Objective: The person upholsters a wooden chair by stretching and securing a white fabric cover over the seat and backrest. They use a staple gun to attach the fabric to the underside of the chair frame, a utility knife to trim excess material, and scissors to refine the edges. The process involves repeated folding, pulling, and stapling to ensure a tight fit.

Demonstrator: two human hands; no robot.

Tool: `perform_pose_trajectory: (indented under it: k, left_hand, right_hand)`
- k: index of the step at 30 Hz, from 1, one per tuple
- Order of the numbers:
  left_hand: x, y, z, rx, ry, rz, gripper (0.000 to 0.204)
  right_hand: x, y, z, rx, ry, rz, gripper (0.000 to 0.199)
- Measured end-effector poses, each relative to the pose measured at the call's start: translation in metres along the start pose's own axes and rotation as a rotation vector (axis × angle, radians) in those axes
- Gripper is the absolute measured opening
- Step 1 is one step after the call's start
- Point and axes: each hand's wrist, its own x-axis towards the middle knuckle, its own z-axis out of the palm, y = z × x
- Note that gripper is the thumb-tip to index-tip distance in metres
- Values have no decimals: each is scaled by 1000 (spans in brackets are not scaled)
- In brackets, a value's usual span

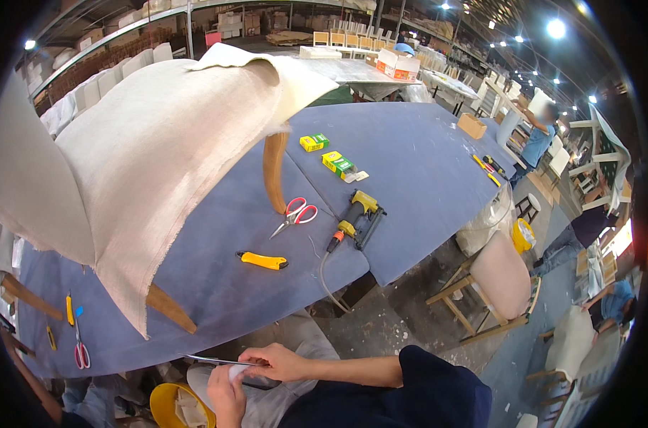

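Below the table's near edge, both my hands are close together over my lap. My right hand pinches a thin, flat grey strip that sticks out to the left; I cannot tell its kind. My left hand is closed on a small white piece, just beneath the strip. On the blue-grey table, beyond my hands, lie a yellow utility knife, red-handled scissors and a yellow-black staple gun with its hose. A chair draped in beige fabric stands on the table, wooden legs showing.
Two green-yellow boxes lie farther back. More scissors and a yellow knife lie at the left. A yellow bucket stands by my lap. A beige chair is on the floor at right. Other people work at right and lower left.
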Motion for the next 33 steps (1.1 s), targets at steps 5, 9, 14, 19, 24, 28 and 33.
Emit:
perform_pose_trajectory:
  k: [5, 9, 14, 19, 24, 28, 33]
  left_hand:
    - [-1, 5, -14, -63, 15, -71, 59]
    - [2, -20, -40, -34, 79, 44, 51]
    - [8, -60, -126, -83, 442, -195, 40]
    - [55, -24, -162, 246, 646, 106, 26]
    - [114, 43, -161, 229, 602, 286, 29]
    - [188, 85, -131, 613, 551, 313, 64]
    - [214, 77, -135, 707, 620, 350, 70]
  right_hand:
    - [4, -24, -19, -141, -29, 3, 17]
    - [6, -46, -32, -74, 13, 9, 15]
    - [3, -18, -106, -84, 383, 16, 12]
    - [17, -52, -128, -143, 490, -33, 18]
    - [62, -86, -108, 190, 512, -159, 23]
    - [78, -107, -107, 240, 450, -312, 18]
    - [104, -131, -75, 261, 357, -376, 17]
